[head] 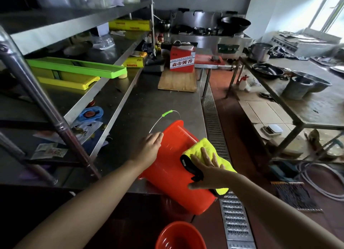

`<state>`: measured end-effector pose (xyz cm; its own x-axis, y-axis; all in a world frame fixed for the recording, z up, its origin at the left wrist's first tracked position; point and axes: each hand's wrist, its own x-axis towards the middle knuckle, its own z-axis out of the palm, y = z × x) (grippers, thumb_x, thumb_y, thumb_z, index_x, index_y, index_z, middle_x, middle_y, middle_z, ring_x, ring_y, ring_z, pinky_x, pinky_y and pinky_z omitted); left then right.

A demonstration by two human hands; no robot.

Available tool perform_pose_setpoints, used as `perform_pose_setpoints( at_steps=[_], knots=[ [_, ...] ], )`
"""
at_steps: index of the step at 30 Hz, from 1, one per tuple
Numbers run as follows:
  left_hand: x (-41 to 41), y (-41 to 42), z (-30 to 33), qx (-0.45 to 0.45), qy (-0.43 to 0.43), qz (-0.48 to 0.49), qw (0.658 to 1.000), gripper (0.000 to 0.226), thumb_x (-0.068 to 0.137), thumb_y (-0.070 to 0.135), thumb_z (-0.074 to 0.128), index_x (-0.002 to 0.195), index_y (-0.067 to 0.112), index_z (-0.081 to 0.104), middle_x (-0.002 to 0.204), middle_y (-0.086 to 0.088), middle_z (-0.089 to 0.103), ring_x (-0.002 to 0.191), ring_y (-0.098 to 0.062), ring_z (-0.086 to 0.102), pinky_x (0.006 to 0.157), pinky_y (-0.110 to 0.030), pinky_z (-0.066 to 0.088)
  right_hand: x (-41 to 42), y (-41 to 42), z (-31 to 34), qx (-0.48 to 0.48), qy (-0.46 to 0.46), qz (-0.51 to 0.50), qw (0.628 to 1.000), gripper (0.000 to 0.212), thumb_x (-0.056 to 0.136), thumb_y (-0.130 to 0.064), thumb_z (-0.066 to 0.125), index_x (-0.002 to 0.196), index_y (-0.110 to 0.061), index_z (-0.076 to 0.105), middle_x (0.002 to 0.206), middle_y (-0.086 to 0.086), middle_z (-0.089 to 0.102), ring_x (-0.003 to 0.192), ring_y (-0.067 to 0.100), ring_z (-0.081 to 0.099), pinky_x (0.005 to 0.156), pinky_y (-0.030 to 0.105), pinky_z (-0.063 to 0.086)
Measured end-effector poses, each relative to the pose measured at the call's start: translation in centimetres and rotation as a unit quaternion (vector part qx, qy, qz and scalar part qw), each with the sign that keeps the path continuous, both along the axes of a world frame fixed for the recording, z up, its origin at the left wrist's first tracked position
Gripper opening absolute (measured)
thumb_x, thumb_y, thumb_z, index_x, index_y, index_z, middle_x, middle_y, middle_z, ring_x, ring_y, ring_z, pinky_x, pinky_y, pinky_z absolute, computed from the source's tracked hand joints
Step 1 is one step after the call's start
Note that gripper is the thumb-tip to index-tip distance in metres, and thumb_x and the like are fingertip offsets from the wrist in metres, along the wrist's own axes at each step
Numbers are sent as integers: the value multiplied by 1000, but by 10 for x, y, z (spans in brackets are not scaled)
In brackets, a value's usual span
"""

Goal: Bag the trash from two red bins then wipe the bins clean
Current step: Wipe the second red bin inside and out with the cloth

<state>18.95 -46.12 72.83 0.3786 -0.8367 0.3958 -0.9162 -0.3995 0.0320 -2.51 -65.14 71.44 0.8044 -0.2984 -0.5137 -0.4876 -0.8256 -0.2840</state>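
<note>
The fingers of the right hand (206, 166) were spread flat and pressed on a yellow cloth (202, 148), which was held against the upper side wall of a red bin (173, 172). The left hand (149, 148) was laid with straight fingers on the bin's wall near the rim, steadying it. The bin was lying tipped on its side at the edge of the steel counter (149, 103), its base overhanging toward the person and its mouth turned away, so its long axis ran from near right to far left. The wire handle (167, 116) was swung out beyond the mouth. A wiping stroke along that axis was judged likeliest. A second red bin (178, 235) was standing upright below, on the floor.
</note>
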Motion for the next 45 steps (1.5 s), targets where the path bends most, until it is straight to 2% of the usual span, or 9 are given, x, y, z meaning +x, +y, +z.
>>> perform_pose_setpoints(
  at_steps=[4,8,16,19,22,27,34,39,45],
  knots=[
    [7,0,2,45,-17,73,996,44,95,16,58,139,8,53,135,-9,59,131,-27,50,116,-60,15,9,1,-1,26,1,-27,999,126,39,-109,40,142,-65,-18,141,-20,-55,138,33,-44,110,75,-6],
    [11,-3,4,130,-6,128,983,49,103,32,40,151,28,33,151,-1,43,146,-24,24,110,-64,-15,17,17,-2,17,-116,-79,990,119,49,-110,24,153,-55,5,157,-15,-38,142,24,-40,113,70,-11],
    [14,-4,-3,67,39,85,993,54,101,14,45,152,19,31,132,-7,58,130,-26,43,114,-42,24,23,30,2,111,-301,-159,934,88,72,-97,10,141,-54,43,165,-16,12,153,9,-9,121,59,-6],
    [9,-7,-5,37,126,94,987,62,101,4,42,156,23,20,134,-5,56,127,-21,48,98,-31,43,15,19,-9,-55,-223,-96,968,74,80,-89,28,147,-58,29,167,-10,2,154,22,-7,119,63,7],
    [9,-9,0,-4,229,89,969,63,100,-2,41,155,25,23,133,-7,58,122,-16,56,95,-23,44,10,21,-28,-145,-182,-43,972,72,88,-77,37,148,-64,0,167,-8,-14,153,33,-13,116,66,12],
    [35,-4,5,-21,313,66,947,50,102,5,44,149,22,38,114,-7,57,103,-17,59,76,-9,34,27,47,-36,-178,-213,7,961,63,90,-83,8,148,-63,-8,166,-10,-18,152,34,-14,114,64,11],
    [65,3,-2,38,382,66,921,45,103,29,47,144,45,39,120,3,62,109,-12,58,84,-18,37,70,68,-31,-218,-251,116,936,60,97,-60,35,151,-35,39,164,1,25,144,44,25,110,62,35],
    [73,8,-2,67,394,50,915,47,103,35,44,143,55,30,143,4,52,127,-16,52,90,-20,36,86,78,-35,-265,-239,102,929,62,95,-70,28,153,-48,24,169,-4,-7,151,40,-16,111,76,-7],
    [76,16,-7,59,403,54,912,46,104,35,43,142,57,29,146,7,47,132,-17,47,95,-21,35,96,110,-49,-278,-223,125,926,70,94,-73,25,157,-41,22,166,-1,-20,150,40,-21,112,72,2]
  ],
)
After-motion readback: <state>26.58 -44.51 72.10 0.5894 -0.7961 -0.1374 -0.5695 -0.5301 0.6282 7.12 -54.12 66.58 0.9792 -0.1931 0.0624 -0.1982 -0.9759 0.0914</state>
